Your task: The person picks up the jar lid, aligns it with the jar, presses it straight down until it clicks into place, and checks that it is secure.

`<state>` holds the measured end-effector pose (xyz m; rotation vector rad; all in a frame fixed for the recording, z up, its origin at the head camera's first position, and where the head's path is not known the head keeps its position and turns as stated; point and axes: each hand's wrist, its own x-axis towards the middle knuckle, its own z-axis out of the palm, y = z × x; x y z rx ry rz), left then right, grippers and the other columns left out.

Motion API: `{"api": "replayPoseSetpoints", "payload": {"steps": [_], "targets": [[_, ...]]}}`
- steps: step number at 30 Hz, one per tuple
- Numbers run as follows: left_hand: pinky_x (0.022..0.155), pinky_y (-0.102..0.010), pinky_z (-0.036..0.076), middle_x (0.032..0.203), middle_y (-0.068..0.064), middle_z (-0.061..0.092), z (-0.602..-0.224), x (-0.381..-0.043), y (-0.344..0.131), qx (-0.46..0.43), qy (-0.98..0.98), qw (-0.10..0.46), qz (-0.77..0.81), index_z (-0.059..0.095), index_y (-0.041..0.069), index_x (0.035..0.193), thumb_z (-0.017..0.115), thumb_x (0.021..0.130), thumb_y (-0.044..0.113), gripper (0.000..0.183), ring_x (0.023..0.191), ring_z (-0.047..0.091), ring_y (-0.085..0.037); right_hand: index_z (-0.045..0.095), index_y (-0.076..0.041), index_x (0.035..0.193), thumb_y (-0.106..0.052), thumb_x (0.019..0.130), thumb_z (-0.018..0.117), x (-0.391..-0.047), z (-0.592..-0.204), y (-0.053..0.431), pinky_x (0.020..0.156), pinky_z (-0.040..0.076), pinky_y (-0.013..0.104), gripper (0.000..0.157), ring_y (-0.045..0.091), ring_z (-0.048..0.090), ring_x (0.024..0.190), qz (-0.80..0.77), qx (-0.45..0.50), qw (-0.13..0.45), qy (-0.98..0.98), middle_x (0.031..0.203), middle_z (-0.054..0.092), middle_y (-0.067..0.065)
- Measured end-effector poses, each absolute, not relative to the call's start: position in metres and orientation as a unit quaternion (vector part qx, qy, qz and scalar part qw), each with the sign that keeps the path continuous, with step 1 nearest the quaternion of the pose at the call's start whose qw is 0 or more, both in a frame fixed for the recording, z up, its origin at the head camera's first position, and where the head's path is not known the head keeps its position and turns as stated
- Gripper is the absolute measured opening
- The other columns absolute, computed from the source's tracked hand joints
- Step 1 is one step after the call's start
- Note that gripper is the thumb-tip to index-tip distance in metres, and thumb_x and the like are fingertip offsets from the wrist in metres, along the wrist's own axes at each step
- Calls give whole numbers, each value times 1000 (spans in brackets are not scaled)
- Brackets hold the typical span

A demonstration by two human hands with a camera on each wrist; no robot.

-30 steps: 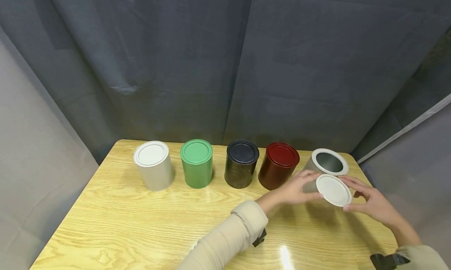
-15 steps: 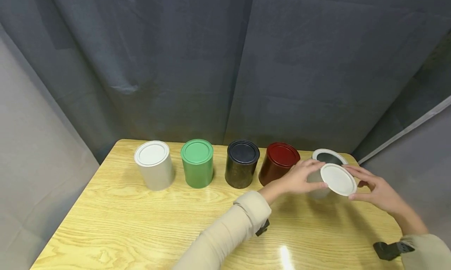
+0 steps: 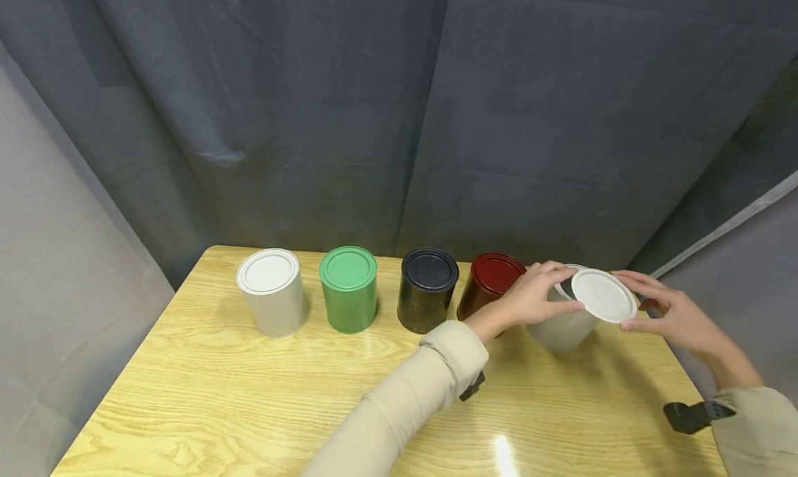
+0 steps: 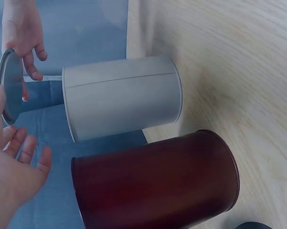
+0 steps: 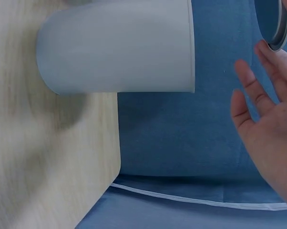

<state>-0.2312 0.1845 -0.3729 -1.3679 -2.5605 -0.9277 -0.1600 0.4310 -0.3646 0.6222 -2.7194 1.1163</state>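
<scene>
Both hands hold a round white can lid (image 3: 605, 295) in the air, tilted, above an open white can (image 3: 564, 328) at the table's right. My left hand (image 3: 537, 297) pinches its left edge between thumb and fingers; my right hand (image 3: 676, 318) pinches the right edge. In the left wrist view the lid (image 4: 12, 88) is clearly apart from the can (image 4: 122, 98), whose rim faces it. The right wrist view shows only part of the lid (image 5: 272, 21) beside the right hand (image 5: 272, 105). Much of the can's dark opening is hidden behind the lid.
Closed cans stand in a row on the wooden table (image 3: 280, 401): white (image 3: 274, 293), green (image 3: 349, 290), black (image 3: 429, 290) and dark red (image 3: 489, 290). The red one is just left of the open can, partly behind my left hand. Grey curtains (image 3: 312, 117) hang behind the table.
Both hands have carried the lid up and slightly right in the head view, from in front of the open can to above its opening. The other cans have stayed in place.
</scene>
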Motion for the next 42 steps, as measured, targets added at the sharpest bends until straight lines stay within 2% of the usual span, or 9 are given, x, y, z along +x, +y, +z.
{"api": "replayPoseSetpoints", "payload": {"steps": [8, 14, 22, 33, 42], "targets": [[86, -13, 31, 129, 3, 49, -365, -240, 193, -421, -857, 43, -293, 50, 16, 132, 60, 85, 43, 55, 112, 43, -9, 37, -8, 139, 0, 79, 68, -174, -357, 442, 65, 41, 20, 69, 0, 47, 87, 356, 168, 25, -919, 128, 33, -28], [87, -15, 33, 131, 6, 47, -366, -245, 197, -402, -877, 33, -260, 47, 19, 135, 55, 87, 46, 55, 114, 41, -8, 38, -13, 140, -9, 81, 68, -184, -358, 444, 66, 44, 22, 66, -1, 50, 88, 356, 131, -5, -925, 123, 35, -30], [89, -20, 33, 135, 7, 42, -374, -247, 207, -395, -888, 19, -237, 42, 20, 138, 50, 89, 49, 58, 118, 37, -9, 38, -11, 139, -4, 81, 67, -192, -369, 454, 65, 44, 22, 65, 5, 53, 81, 383, 147, -19, -912, 124, 34, -32], [87, -22, 30, 136, 10, 40, -387, -246, 215, -373, -911, 21, -176, 38, 25, 139, 45, 90, 53, 58, 118, 36, -10, 33, -7, 141, 2, 82, 63, -193, -386, 457, 68, 45, 19, 66, -4, 51, 91, 418, 158, -33, -894, 130, 29, -28], [87, -22, 30, 135, 9, 42, -387, -246, 215, -365, -917, 17, -161, 39, 24, 139, 46, 90, 50, 56, 116, 37, -10, 33, 1, 139, 1, 82, 64, -198, -391, 456, 72, 42, 13, 65, -16, 34, 107, 412, 174, -31, -894, 130, 29, -26]]}}
